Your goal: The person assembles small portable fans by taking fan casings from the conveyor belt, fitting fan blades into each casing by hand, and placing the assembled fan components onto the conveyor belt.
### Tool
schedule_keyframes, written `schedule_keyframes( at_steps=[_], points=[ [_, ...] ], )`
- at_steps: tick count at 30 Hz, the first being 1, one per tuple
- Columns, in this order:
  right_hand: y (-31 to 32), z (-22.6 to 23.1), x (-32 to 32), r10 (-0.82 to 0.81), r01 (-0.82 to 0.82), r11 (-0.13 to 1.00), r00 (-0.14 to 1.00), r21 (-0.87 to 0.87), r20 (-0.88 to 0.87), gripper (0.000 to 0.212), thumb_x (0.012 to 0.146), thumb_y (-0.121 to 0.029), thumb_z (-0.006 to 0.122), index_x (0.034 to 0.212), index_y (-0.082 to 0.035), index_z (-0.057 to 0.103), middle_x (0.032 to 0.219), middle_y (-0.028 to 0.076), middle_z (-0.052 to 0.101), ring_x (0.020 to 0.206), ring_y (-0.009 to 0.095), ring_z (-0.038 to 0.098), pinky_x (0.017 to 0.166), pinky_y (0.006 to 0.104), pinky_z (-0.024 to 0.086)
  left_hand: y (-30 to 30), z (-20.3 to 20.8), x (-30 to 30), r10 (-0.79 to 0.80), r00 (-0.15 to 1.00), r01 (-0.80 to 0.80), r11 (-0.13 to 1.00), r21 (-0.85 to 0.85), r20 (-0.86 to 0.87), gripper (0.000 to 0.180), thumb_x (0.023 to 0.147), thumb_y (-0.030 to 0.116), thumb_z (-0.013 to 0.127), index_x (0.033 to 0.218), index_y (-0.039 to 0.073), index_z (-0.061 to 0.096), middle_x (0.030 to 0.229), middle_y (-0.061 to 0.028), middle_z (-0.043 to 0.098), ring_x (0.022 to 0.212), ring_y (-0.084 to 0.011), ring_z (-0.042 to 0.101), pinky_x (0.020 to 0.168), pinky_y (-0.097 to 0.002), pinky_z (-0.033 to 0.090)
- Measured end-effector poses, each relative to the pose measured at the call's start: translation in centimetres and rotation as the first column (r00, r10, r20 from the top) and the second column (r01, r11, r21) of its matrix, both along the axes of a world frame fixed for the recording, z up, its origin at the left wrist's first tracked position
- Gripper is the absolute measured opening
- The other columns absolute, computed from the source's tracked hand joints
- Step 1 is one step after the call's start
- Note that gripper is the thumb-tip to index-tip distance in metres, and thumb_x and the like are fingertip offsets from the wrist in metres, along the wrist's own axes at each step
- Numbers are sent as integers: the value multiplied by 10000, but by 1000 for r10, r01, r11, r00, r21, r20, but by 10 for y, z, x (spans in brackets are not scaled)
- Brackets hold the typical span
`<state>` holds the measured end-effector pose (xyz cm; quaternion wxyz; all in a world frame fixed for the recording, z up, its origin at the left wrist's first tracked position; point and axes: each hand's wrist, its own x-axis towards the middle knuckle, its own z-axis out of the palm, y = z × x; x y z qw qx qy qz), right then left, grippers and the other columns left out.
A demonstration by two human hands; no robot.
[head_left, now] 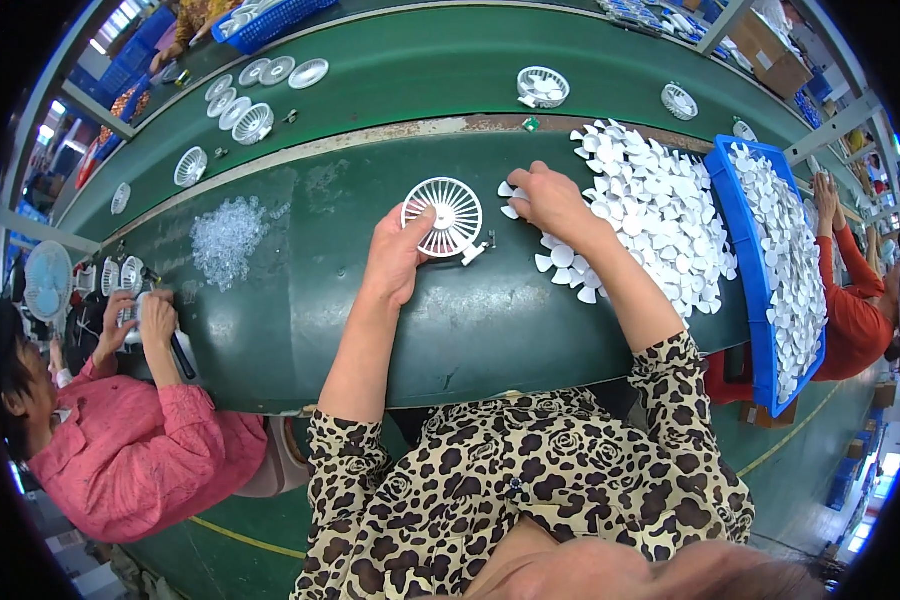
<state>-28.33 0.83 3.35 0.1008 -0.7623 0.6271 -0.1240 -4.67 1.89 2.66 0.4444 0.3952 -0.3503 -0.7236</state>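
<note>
My left hand [395,258] grips a round white fan housing [444,216] with radial slats, thumb resting on its front near the hub. A small connector piece sticks out at the housing's lower right. To the right, my right hand [550,203] pinches a white fan blade [511,200], held a little apart from the housing. Close by that hand spreads a large heap of white fan blades [650,210] on the green work surface.
A blue tray [760,300] full of blades stands at the right. Small clear plastic parts [228,240] lie in a pile at left. Beyond a ledge, a green conveyor belt [410,95] carries fan housings and covers [253,123]. Co-workers sit on both sides.
</note>
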Motion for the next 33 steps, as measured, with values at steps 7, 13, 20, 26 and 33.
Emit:
schedule_keyframes(
  at_steps=[7, 13, 20, 26, 33],
  points=[
    [13, 31, 14, 32, 25, 971, 972, -237, 231, 373, 779, -142, 674, 1131, -65, 575, 904, 126, 577, 768, 295, 612, 680, 383, 495, -1, 2, 0, 45, 998, -43, 998, 35, -40, 289, 952, 232, 547, 1096, -18, 551, 988, -98, 640, 828, -167, 657, 713, -318, 589],
    [32, 36, 61, 318, -246, 909, 932, -337, 176, 386, 737, -97, 685, 1100, -74, 555, 954, 110, 560, 850, 307, 597, 680, 392, 503, 3, -4, -11, -64, 990, 67, 998, 22, -122, 387, 963, 363, 508, 1127, 15, 548, 969, -67, 635, 855, -145, 641, 755, -315, 568],
    [24, 21, 76, 381, -249, 892, 862, -376, 334, 396, 718, -54, 686, 1087, -54, 542, 1020, 126, 558, 928, 318, 585, 737, 406, 503, 5, -11, -8, 80, 997, -78, 991, -104, 11, 267, 905, 151, 621, 1112, -5, 555, 967, -53, 629, 821, -106, 600, 727, -256, 501],
    [9, 28, 45, 223, -157, 964, 916, -215, 332, 455, 716, -199, 752, 1094, -3, 591, 968, 145, 618, 891, 276, 612, 718, 345, 499, 4, -6, -12, 98, 986, -53, 954, -296, 138, 237, 881, 120, 625, 1051, -36, 573, 929, -65, 649, 799, -96, 585, 720, -251, 478],
    [-9, 6, 37, 140, -271, 951, 809, 151, 571, 395, 715, -288, 774, 898, 28, 624, 786, 128, 626, 729, 201, 590, 655, 346, 457, 1, -15, -11, 181, 882, 37, 894, -446, 435, 264, 845, 135, 628, 1031, -48, 590, 879, -112, 657, 807, -139, 599, 733, -294, 483]
  ],
)
